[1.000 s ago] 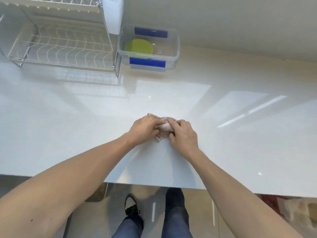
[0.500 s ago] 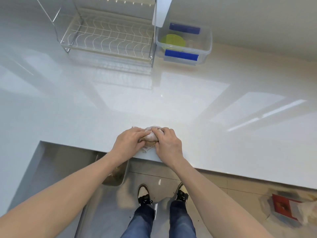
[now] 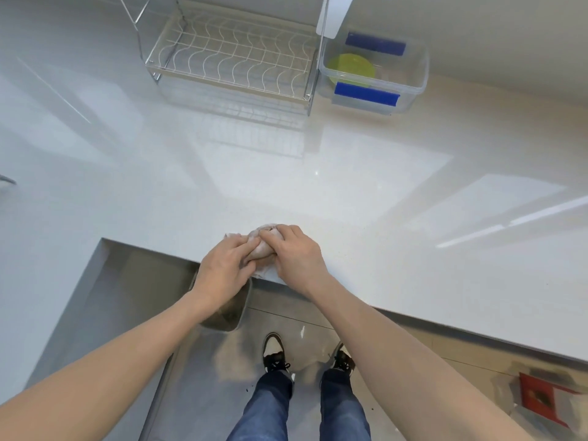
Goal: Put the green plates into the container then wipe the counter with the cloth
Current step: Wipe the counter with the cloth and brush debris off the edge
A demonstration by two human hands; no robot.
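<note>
A bunched pale cloth (image 3: 261, 246) lies on the white counter (image 3: 366, 198) right at its front edge. My left hand (image 3: 224, 268) grips it from the left and my right hand (image 3: 297, 257) grips it from the right, so most of the cloth is hidden. Far back on the right stands a clear plastic container (image 3: 413, 81) with blue clips, and green plates (image 3: 351, 68) lie flat inside it.
An empty wire dish rack (image 3: 232, 65) stands at the back, touching the container's left side. The counter has a cut-out at the front left, with a metal bin (image 3: 229, 316) below it. My feet stand on the tiled floor underneath.
Both hands have slid the cloth toward me and to the left, from the counter's middle to its front edge. The view has shifted, so the cut-out and floor now show.
</note>
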